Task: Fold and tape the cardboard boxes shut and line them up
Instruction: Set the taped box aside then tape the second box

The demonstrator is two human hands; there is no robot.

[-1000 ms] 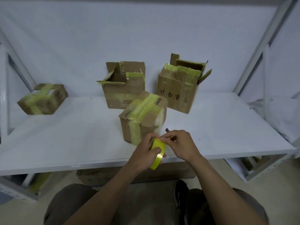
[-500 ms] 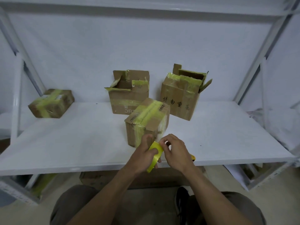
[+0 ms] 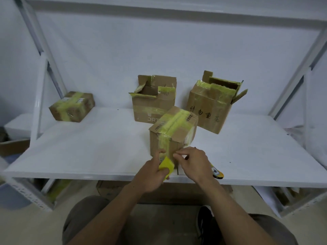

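Head view, near to far: a black shoe (image 3: 205,220) sits on the floor between the person's knees. Two hands work at the near edge of the white shelf board (image 3: 88,147). The left hand (image 3: 152,175) grasps one yellow roll of tape (image 3: 166,167), fingers wrapped round it. The right hand (image 3: 192,163) has thumb and forefinger pinched together just right of the roll; I cannot tell whether they hold anything. One small yellow tool (image 3: 216,172) lies on the board by the right wrist.

Four brown cardboard boxes stand on the shelf. The nearest closed box (image 3: 177,131) is just beyond the fingertips, near the middle of the board, turned corner-on, flaps shut, with a yellow-green tape band over its top and down its near face. Behind it, the open middle box (image 3: 152,105) has its flaps up. To the far right, the open box with black characters (image 3: 210,106) has ragged tape along its rim. Far left, well apart, a low taped box (image 3: 72,106) is closed.
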